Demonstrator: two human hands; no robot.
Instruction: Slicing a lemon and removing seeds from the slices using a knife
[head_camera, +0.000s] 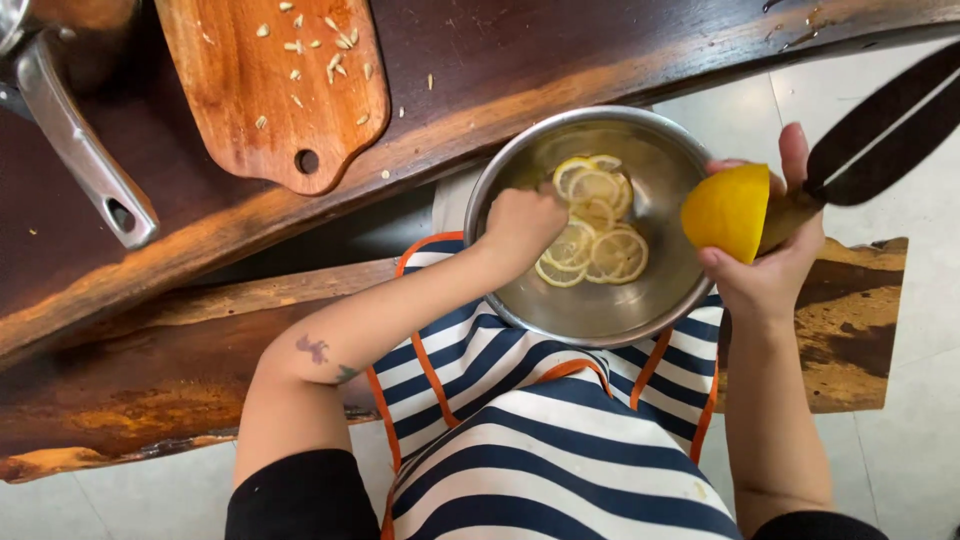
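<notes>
I see L hand (522, 222) closed on lemon slices (590, 225) in steel bowl (650, 300); R hand (770, 262) grips lemon half (727, 210) w/ knife (880, 130).

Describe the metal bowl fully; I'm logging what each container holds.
The metal bowl is round, shiny steel, upright, held out past the wooden counter's edge above a striped apron. Thin lemon slices lie in its bottom. The left hand reaches inside onto them; the right hand overlaps its right rim.
</notes>
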